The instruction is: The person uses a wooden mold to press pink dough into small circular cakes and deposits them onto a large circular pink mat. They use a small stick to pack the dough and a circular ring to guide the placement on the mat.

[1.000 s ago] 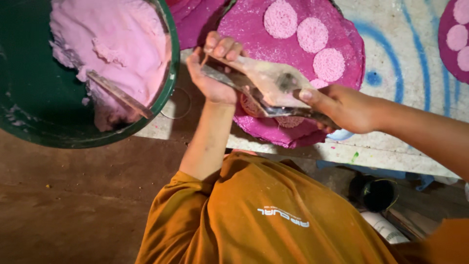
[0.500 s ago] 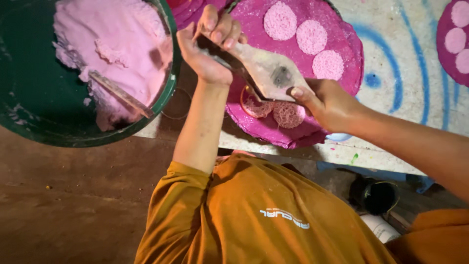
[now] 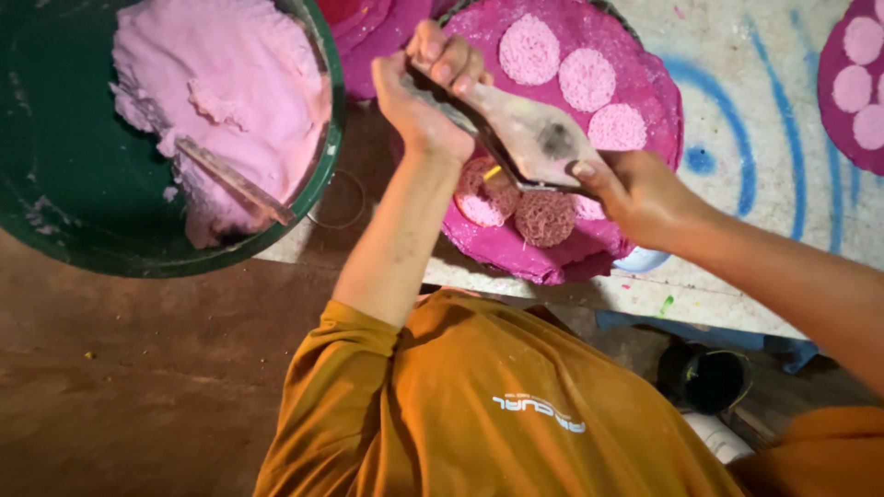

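Note:
Both my hands hold a flat metal blade point(image 3: 534, 138) smeared with pink. My left hand point(image 3: 424, 92) grips its far end and my right hand point(image 3: 635, 193) pinches its near end. The blade slants over a round magenta cloth-covered tray point(image 3: 645, 83) that carries several pale pink discs point(image 3: 587, 79). Two darker, rougher discs point(image 3: 543, 217) lie just under the blade. To the left stands a green basin point(image 3: 55, 193) with a mass of pink dough point(image 3: 221, 83) and a flat stick point(image 3: 235, 179) stuck in it.
The tray rests on a white surface with blue painted lines point(image 3: 755, 120). Another magenta tray point(image 3: 856, 83) with discs shows at the right edge. A black cup point(image 3: 709, 377) and a white cylinder point(image 3: 718, 437) stand by my orange shirt point(image 3: 516, 396). Brown floor point(image 3: 138, 368) lies left.
My left hand has lifted its end of the blade up and away, so the blade slants more steeply. My right hand stayed about where it was.

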